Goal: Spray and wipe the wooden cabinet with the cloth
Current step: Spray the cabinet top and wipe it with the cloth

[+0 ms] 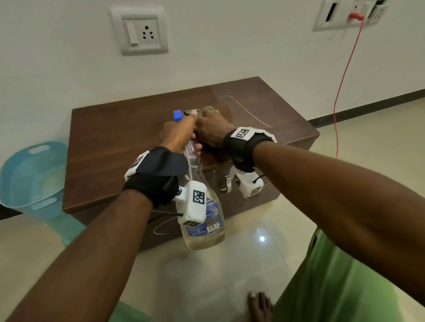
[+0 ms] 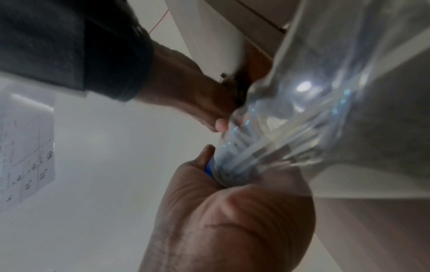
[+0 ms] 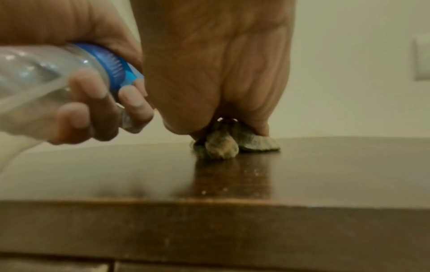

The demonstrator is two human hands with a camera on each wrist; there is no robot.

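Far left, head view: a translucent light-blue plastic basket (image 1: 32, 177) stands on the floor beside the cabinet, against the white wall. Above it on the wall, a grey switch-and-socket plate (image 1: 140, 29).

Centre: the low dark-brown wooden cabinet (image 1: 122, 150) with a glossy top; a metal drawer handle (image 1: 226, 183) shows on its front face. The left hand (image 1: 178, 135) grips the neck of a clear plastic spray bottle with a blue nozzle (image 1: 201, 210), fingers curled round the neck just below the blue collar, as the right wrist view confirms. The bottle is tilted, nozzle end above the cabinet top, its labelled base hanging out past the front edge towards the floor; a little pale liquid lies in the base.

Immediately right of it, touching or nearly touching the left hand: the right hand (image 1: 211, 131), pressing a small crumpled grey-brown cloth (image 3: 232, 145) onto the cabinet top near its middle, fingers bent down over the bundle. Fine droplets speckle the wood in front of the cloth.

Both wrists carry black straps with white marker-tagged camera units.

Far right: a second wall socket plate (image 1: 353, 10) with a red plug, from which a thin red cable (image 1: 345, 80) hangs down to the pale tiled floor (image 1: 237, 270).
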